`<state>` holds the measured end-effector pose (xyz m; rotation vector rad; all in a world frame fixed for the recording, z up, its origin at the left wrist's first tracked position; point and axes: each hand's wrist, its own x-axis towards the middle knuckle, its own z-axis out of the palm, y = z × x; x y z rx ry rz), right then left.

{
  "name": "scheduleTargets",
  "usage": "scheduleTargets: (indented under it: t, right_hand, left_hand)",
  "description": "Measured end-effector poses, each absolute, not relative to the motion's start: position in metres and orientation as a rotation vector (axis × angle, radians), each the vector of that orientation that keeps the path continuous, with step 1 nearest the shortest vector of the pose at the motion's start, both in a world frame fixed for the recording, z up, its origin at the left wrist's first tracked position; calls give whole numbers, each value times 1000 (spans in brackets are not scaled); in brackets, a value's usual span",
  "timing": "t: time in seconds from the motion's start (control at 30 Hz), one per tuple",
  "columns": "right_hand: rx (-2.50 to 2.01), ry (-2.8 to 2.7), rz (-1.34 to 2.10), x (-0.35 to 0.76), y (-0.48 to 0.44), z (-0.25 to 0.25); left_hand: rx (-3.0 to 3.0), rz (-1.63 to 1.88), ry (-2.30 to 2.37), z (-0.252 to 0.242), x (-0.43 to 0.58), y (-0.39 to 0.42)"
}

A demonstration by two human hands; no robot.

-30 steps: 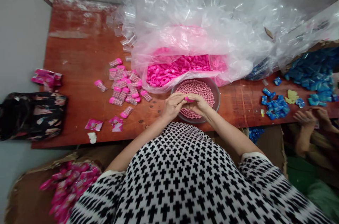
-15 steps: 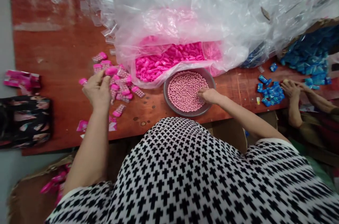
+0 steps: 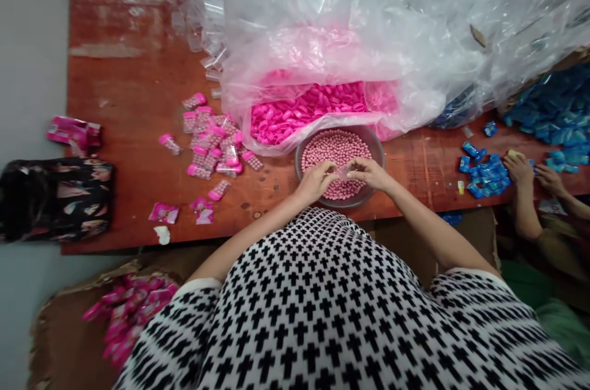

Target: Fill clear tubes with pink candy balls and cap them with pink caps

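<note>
Pinching a small clear container (image 3: 342, 174) from opposite sides, the left hand (image 3: 317, 182) and right hand (image 3: 370, 172) sit above a bowl (image 3: 378, 155) of pink beads (image 3: 334, 143). Pink-capped tubes (image 3: 212, 137) lie to the left.

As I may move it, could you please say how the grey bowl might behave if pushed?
The grey bowl seems stiff, given its smooth, round outline. Its broad load of pink beads likely makes it fairly heavy. Those beads, being small and round, might roll if jolted.
</note>
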<state>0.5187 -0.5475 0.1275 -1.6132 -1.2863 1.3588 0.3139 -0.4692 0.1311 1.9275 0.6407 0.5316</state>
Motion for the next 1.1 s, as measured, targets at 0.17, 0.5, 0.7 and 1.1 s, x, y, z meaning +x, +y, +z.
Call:
scheduleTargets:
  t: [0.17, 0.5, 0.7, 1.1]
  right_hand:
    - [-1493, -963, 1328, 486, -554, 136]
    - [-2039, -1985, 808, 520, -524, 119]
    - [-1984, -2190, 986, 488, -511, 63]
    - [-1483, -913, 1433, 476, -535, 86]
  left_hand:
    - [1882, 559, 578, 129, 319, -472]
    - [1781, 500, 786, 117, 309, -460]
    - [1897, 542, 982, 109, 282, -446]
    - [1726, 417, 814, 103, 300, -455]
